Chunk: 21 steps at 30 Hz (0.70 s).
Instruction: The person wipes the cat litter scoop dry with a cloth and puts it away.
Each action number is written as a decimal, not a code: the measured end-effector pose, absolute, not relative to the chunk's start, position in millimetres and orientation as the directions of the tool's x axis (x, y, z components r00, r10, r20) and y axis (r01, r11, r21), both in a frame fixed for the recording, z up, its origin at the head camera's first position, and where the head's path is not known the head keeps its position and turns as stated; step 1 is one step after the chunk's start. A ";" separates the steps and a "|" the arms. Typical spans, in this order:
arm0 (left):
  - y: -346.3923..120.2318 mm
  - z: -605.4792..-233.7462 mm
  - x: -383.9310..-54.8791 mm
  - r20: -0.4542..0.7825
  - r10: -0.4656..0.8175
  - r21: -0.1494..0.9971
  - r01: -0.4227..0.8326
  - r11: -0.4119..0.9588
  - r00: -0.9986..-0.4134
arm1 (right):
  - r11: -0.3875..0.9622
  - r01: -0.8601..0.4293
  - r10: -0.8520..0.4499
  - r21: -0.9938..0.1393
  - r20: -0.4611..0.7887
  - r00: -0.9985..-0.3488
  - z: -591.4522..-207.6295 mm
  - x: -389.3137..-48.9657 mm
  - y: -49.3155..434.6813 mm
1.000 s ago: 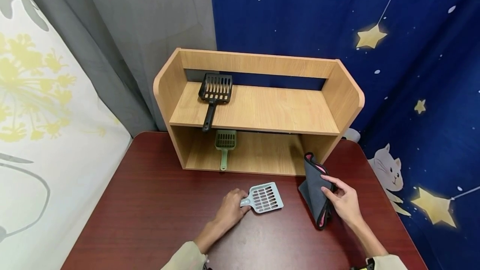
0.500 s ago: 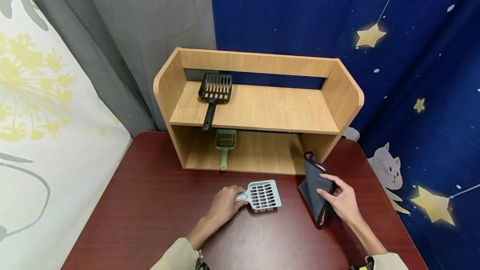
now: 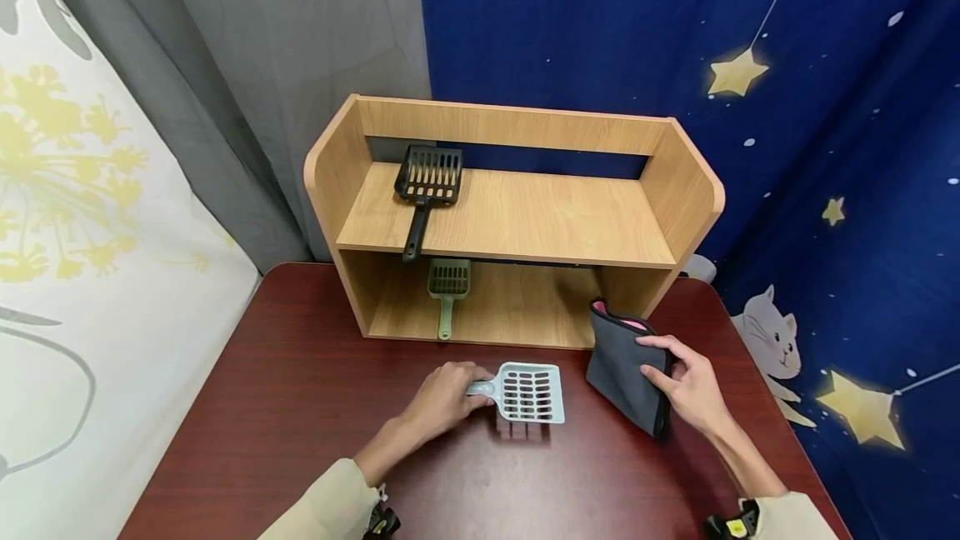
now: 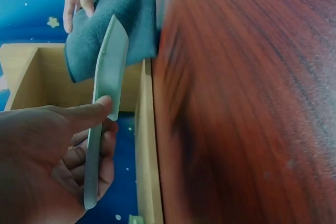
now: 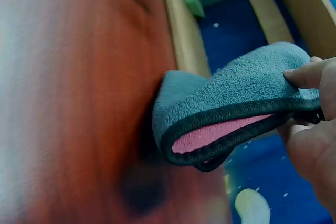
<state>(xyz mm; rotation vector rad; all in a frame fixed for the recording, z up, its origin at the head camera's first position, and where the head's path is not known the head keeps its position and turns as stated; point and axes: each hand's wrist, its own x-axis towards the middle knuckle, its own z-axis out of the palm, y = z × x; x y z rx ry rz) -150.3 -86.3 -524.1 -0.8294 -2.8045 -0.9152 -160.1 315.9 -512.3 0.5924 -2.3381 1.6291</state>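
My left hand grips the handle of a light blue-grey slotted litter scoop, thumb on top, as the left wrist view also shows. The scoop's head points right, held over the table with a shadow or reflection below it. To its right, my right hand pinches the edge of a folded grey cloth between thumb and fingers. Black edging and a pink inner side show on the cloth in the right wrist view. Scoop and cloth are apart in the head view.
A two-level wooden shelf stands at the back of the dark red table. A black slotted scoop lies on its upper level, handle over the edge. A green scoop lies on the lower level. Curtains hang behind.
The scoop has lifted off the table and shifted slightly left, its head turning level. The cloth has swung round to show a broader grey face, moving a little left with my right hand.
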 end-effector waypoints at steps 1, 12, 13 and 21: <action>-86.2 -522.3 -150.3 0.229 0.481 0.527 0.523 0.670 -0.846 | 0.298 -0.461 -0.212 -0.836 0.413 -0.886 -508.8 -161.7 314.6; -80.1 -499.7 -151.6 0.218 0.596 0.620 0.581 0.527 -0.773 | 0.202 -0.507 -0.383 -0.838 0.409 -0.828 -487.1 -177.1 282.9; -79.4 -497.7 -151.8 0.217 0.610 0.630 0.587 0.509 -0.762 | 0.185 -0.500 -0.399 -0.846 0.400 -0.825 -486.8 -178.1 279.4; -72.8 -491.1 -150.8 0.219 0.649 0.680 0.591 0.433 -0.728 | 0.037 -0.431 -0.507 -0.901 0.355 -0.786 -484.0 -186.6 239.8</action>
